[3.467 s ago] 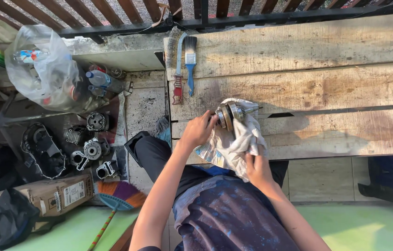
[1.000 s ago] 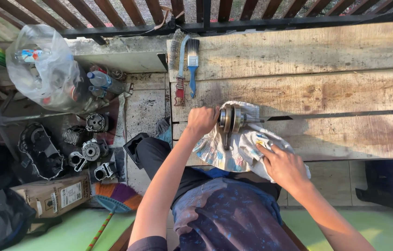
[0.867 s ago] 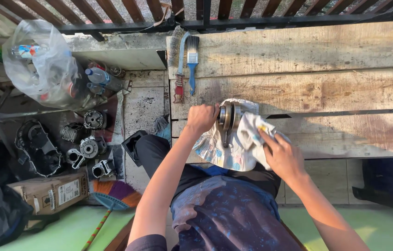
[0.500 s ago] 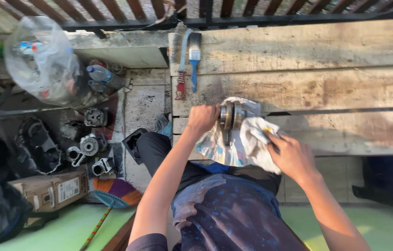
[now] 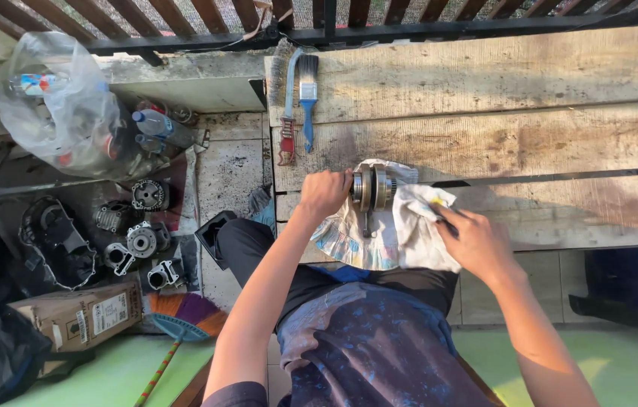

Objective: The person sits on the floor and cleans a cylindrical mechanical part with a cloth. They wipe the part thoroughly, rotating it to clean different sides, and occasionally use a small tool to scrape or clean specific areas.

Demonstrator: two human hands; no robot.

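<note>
Clear bag of bottles

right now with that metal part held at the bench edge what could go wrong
1. The round metal part sits near the front edge of the plank bench, steadied only by the left hand; a slip could drop it onto the person's lap or the tiles.
2. The right hand presses the white rag close to the part's ridges, so cloth or fingers might snag there.
</note>
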